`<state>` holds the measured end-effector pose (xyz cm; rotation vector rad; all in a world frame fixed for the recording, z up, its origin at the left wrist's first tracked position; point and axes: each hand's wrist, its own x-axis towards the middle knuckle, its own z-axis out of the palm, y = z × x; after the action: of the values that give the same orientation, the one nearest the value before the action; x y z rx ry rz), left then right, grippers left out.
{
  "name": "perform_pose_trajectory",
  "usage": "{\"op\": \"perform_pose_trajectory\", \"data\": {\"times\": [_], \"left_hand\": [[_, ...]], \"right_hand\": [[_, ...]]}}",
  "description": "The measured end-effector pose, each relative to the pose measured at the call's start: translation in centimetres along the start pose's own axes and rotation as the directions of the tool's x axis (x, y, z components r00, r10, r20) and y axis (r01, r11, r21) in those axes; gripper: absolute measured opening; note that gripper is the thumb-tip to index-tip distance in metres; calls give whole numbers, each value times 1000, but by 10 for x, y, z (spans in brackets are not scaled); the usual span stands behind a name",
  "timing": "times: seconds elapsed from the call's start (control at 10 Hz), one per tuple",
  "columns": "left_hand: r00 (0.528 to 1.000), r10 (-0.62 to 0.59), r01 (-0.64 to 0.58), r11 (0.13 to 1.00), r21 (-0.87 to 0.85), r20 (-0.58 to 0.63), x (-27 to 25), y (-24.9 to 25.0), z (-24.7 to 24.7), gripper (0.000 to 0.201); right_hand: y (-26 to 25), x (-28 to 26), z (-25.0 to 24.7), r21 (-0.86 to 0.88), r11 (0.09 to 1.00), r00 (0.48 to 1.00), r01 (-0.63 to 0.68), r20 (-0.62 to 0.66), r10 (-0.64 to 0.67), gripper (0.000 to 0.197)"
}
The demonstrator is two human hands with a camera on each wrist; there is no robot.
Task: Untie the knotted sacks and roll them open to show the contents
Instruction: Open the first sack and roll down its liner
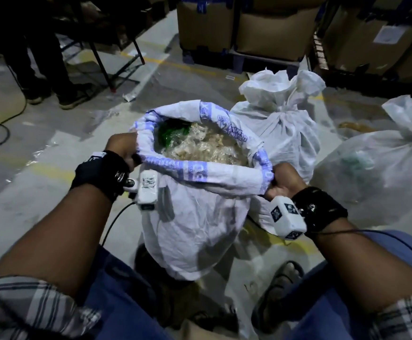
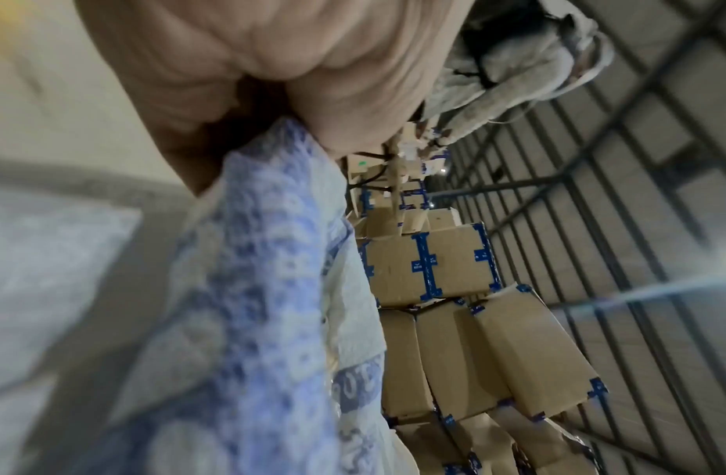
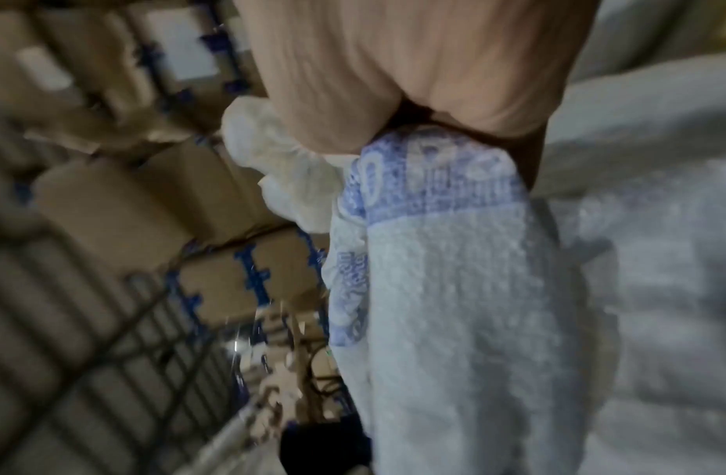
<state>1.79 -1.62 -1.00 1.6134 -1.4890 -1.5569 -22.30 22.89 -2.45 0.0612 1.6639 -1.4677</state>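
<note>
Both hands, left hand (image 1: 121, 149) and right hand (image 1: 282, 181), were gripping the sack (image 1: 195, 217) by its rolled rim, which looked floppy, light-ish and easiest grabbed there.

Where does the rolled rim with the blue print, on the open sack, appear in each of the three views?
Head: rolled rim rings the open sack at centre, left hand and right hand gripping its sides.
Left wrist: a blurred blue band running down from the hand.
Right wrist: just below the hand, upper centre.
Shared landmark: cardboard boxes with blue tape.
</note>
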Motion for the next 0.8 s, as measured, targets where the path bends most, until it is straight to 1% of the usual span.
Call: {"op": "perform_pose_trajectory", "data": {"times": [0.1,0.2,0.3,0.4,0.5,0.6,0.7,0.8], "left_hand": [[999,31,-30,992,123,-10,1,0,0,37],[988,151,-105,811,575,-33,-14,7,6,44],[957,290,-154,557,816,-18,-34,9,12,52],[957,283,-165,377,911,56,-47,8,13,67],[985,94,-175,588,790,148,-52,12,9,73],[979,130,-204,547,812,158,-48,14,3,58],[969,246,-160,617,771,5,-28,12,-9,27],[951,252,-152,886,437,-180,2,5,-25,35]], "right_hand": [[2,-5,4,-615,758,946,216,-59,-318,19],[13,-2,4,-695,659,869,288,-100,-485,49],[24,0,7,-869,420,893,262,54,-446,68],[18,5,14,-883,395,887,255,51,-460,44],[5,10,28,-850,427,863,308,61,-501,19],[-2,12,54,-672,613,847,416,40,-531,35],[-4,14,84,-367,805,870,466,21,-493,22],[-14,19,107,-110,890,897,442,27,-442,20]]}}
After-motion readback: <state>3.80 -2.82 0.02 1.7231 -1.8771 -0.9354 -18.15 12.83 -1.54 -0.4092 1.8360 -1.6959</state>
